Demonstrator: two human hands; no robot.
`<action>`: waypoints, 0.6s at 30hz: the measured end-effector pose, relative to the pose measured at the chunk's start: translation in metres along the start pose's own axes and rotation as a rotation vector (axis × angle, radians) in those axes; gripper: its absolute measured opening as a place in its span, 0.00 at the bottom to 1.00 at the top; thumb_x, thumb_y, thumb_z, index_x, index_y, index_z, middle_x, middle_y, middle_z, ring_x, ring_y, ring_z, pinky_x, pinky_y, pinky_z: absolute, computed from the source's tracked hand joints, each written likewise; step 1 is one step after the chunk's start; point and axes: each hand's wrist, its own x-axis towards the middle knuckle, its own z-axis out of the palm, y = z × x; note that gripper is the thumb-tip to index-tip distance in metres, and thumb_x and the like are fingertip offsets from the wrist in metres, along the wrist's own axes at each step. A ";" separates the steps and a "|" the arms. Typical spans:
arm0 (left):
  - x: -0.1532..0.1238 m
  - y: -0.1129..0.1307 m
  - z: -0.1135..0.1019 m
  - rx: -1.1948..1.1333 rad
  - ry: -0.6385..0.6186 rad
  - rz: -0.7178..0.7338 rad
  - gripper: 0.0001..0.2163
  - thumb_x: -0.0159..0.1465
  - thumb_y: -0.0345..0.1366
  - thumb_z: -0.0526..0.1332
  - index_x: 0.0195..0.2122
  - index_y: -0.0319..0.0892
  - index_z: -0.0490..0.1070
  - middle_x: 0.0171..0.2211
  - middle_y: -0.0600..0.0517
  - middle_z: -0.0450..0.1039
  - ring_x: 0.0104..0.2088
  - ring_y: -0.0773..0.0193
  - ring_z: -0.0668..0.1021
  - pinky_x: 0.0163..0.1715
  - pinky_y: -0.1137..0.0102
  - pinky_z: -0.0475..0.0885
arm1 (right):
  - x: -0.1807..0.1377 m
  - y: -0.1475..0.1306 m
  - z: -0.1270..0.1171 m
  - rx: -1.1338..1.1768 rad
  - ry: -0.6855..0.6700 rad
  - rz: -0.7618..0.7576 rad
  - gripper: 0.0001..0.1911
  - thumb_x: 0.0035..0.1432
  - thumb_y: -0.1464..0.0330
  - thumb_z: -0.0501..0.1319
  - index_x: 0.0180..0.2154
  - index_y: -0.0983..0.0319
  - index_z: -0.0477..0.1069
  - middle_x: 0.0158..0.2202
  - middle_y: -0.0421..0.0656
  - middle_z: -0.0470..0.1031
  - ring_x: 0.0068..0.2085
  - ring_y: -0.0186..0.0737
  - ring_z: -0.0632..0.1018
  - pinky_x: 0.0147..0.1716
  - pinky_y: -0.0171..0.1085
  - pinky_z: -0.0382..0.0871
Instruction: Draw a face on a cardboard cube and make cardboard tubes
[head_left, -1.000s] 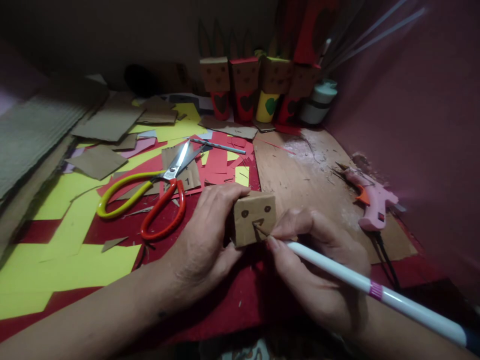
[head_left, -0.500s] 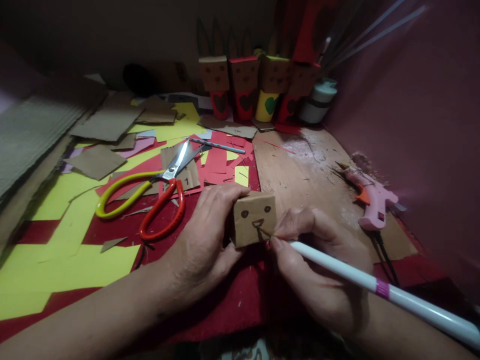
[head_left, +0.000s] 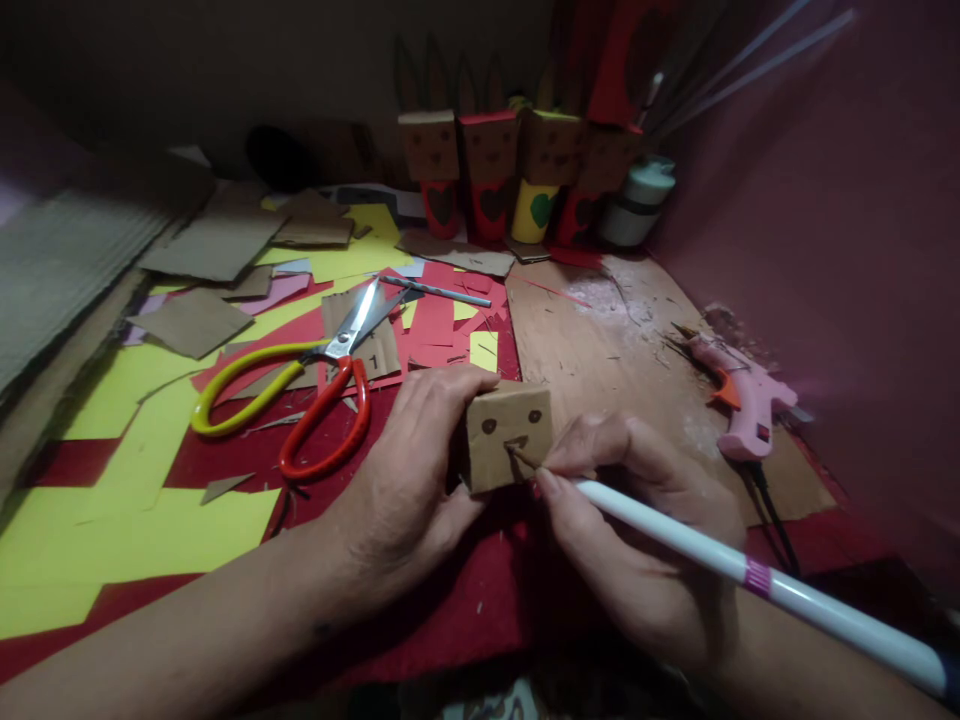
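Observation:
My left hand [head_left: 409, 470] is closed around a small brown cardboard box [head_left: 508, 432] with two drawn eyes and a mouth on its front. It holds the box just above the red felt. My right hand [head_left: 637, 530] pinches a long white marker [head_left: 742, 575] with a pink band. The marker's tip touches the mouth drawn on the box.
Scissors [head_left: 300, 390] with one yellow and one red handle lie open to the left among yellow, red and brown paper scraps. A pink glue gun [head_left: 739, 395] rests on a cardboard sheet [head_left: 600, 340] at right. Several finished box figures [head_left: 487, 170] stand at the back by a white jar [head_left: 637, 205].
The marker tip made small strokes at the mouth, dipping slightly and coming back. The left hand and the box stayed put.

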 end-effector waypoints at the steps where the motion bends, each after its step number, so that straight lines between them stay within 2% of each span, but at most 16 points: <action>1: 0.000 0.000 0.000 -0.007 -0.002 -0.002 0.21 0.60 0.31 0.63 0.54 0.46 0.59 0.47 0.48 0.69 0.46 0.57 0.74 0.49 0.57 0.72 | 0.000 0.000 0.000 0.000 -0.003 0.003 0.08 0.53 0.76 0.60 0.28 0.59 0.65 0.22 0.37 0.68 0.21 0.32 0.69 0.21 0.35 0.62; 10: -0.001 0.002 0.000 -0.001 -0.002 -0.026 0.20 0.61 0.32 0.62 0.54 0.47 0.60 0.47 0.48 0.69 0.46 0.56 0.75 0.47 0.59 0.73 | -0.002 0.001 -0.001 -0.014 -0.007 0.006 0.08 0.53 0.76 0.61 0.29 0.58 0.65 0.22 0.36 0.69 0.22 0.33 0.69 0.23 0.35 0.63; 18: 0.001 0.001 -0.001 0.021 0.007 0.013 0.21 0.60 0.30 0.63 0.54 0.45 0.60 0.48 0.48 0.68 0.47 0.58 0.74 0.49 0.60 0.72 | -0.002 0.002 0.000 -0.007 0.019 0.016 0.09 0.51 0.77 0.60 0.27 0.58 0.64 0.22 0.37 0.67 0.22 0.34 0.70 0.22 0.36 0.63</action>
